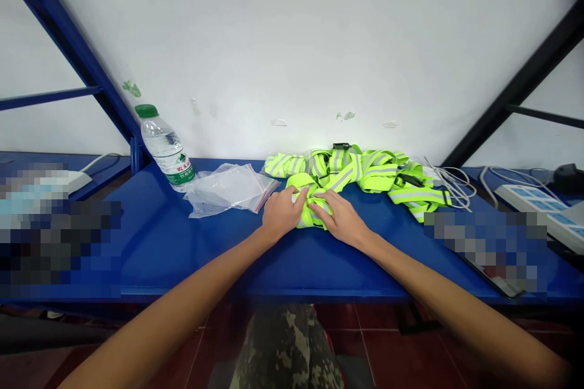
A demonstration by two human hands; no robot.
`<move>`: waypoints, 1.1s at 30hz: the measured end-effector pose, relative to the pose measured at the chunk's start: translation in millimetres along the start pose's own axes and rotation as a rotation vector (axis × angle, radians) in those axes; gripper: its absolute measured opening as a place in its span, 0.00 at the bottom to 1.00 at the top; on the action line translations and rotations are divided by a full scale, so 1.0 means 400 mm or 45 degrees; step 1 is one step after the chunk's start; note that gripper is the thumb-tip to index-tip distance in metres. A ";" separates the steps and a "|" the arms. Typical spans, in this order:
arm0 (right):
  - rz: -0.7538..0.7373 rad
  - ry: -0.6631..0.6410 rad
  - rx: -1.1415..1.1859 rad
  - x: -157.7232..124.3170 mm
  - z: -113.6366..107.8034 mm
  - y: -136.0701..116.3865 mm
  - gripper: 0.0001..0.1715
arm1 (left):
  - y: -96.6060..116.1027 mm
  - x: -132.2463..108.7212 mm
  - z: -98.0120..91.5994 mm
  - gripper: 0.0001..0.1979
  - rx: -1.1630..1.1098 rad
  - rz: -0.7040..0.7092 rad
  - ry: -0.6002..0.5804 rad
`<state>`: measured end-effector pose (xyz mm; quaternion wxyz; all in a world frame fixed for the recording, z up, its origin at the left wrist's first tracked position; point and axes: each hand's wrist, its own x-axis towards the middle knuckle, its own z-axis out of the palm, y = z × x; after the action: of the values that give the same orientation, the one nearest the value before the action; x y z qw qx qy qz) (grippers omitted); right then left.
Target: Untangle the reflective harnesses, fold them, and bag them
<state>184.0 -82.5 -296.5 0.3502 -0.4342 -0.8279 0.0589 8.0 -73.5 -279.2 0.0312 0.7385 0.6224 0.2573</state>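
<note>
Between my hands is a bunched yellow-green reflective strap [306, 183] with a pale grey stripe, resting on the blue table. My left hand [283, 211] grips its left side with closed fingers. On the right side, my right hand [341, 216] is closed on the same strap, thumb toward the middle. More reflective straps [378, 170] with black buckles lie in a heap just behind, along the wall. Clear zip-seal plastic bags [232, 188] lie left of my left hand. Part of the held strap is hidden under my fingers.
A green-capped water bottle [166, 149] stands at the back left. White cable [456, 185] lies coiled right of the straps. A white power strip [542, 213] is at far right. Blue [82, 30] and black [497, 97] frame bars rise at the sides. Blurred patches cover items on both sides.
</note>
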 end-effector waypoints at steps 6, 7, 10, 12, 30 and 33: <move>0.098 -0.128 -0.151 0.024 -0.005 -0.005 0.19 | -0.013 -0.011 0.000 0.19 0.017 0.289 0.303; 0.119 -0.154 -0.175 0.028 -0.007 -0.007 0.19 | -0.016 -0.014 -0.001 0.17 0.023 0.388 0.350; 0.154 -0.218 -0.278 0.045 -0.012 -0.015 0.20 | -0.022 -0.026 -0.006 0.11 0.049 0.572 0.419; 0.146 -0.256 -0.374 0.056 -0.011 -0.020 0.21 | -0.026 -0.029 -0.005 0.08 0.039 0.575 0.416; -0.440 -0.169 -0.350 -0.006 -0.002 -0.020 0.25 | -0.035 0.039 -0.012 0.11 -0.086 0.205 -0.007; -0.439 -0.177 -0.351 -0.002 0.001 -0.017 0.21 | -0.036 0.002 -0.028 0.18 -0.061 0.354 0.056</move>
<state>179.6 -87.3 -294.7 0.2345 -0.3249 -0.9122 -0.0856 -9.6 -72.5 -274.7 -0.0008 0.8109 0.5083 0.2900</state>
